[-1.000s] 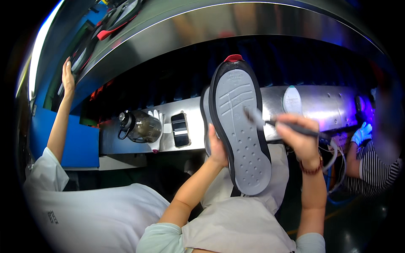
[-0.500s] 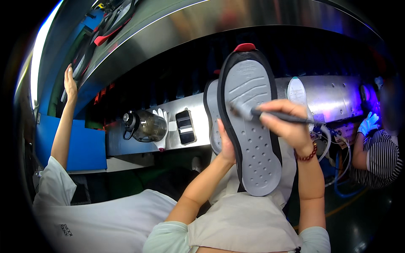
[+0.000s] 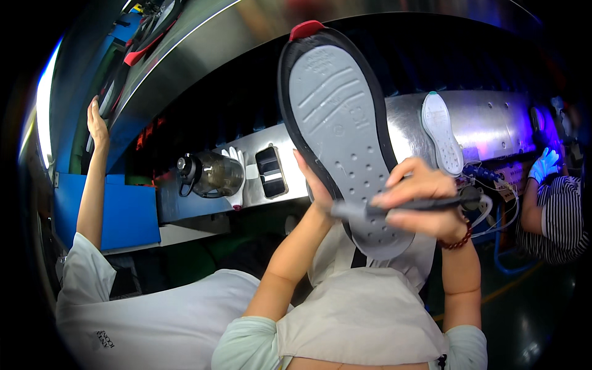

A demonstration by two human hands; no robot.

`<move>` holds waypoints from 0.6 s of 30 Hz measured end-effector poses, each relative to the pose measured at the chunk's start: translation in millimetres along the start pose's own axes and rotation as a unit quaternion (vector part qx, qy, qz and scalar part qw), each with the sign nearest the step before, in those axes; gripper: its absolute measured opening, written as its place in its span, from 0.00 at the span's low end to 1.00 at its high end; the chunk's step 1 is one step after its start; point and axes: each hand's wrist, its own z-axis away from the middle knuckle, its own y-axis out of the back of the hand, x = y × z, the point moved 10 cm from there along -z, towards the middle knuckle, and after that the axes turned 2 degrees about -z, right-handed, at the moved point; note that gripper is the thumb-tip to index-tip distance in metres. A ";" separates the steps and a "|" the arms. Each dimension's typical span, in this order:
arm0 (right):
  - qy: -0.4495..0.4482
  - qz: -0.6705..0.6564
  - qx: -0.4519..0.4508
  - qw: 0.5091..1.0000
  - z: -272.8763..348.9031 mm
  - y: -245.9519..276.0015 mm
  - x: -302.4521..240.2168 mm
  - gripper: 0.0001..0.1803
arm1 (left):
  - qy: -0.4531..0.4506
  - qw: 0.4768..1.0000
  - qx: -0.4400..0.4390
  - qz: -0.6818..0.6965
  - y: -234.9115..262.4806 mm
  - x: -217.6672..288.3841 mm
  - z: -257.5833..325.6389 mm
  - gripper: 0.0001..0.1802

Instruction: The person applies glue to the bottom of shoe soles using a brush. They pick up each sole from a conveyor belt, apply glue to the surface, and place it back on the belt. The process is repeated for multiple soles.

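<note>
the left hand (image 3: 316,184) gripped the grey sole (image 3: 343,132) by its left edge, some fingers hidden, presumably to keep the dotted face turned up and steady. the right hand (image 3: 433,184) was closed pen-like on a brush (image 3: 375,211), likely for fine control; its bristles blurred near that edge, contact unclear. the grey sole rose over the lap, red tip away. beyond, on the desk (image 3: 490,123), a white sole (image 3: 441,135) lay right, a phone (image 3: 271,171) and bottle (image 3: 219,176) left, perhaps set apart for elbow room.
</note>
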 end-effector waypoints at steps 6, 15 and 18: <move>0.041 0.153 -0.041 0.987 4.0 -7.9 -14.7 0.11 | -0.144 0.988 0.033 -0.045 19.4 31.0 -17.1 0.50; 0.025 0.121 -0.055 0.991 17.8 -7.4 -7.9 0.09 | -0.247 0.957 0.101 -0.115 12.0 71.8 -12.5 0.49; -0.023 0.025 -0.020 0.999 26.1 6.8 1.2 0.09 | -0.255 0.951 0.109 -0.135 8.0 77.9 -9.7 0.49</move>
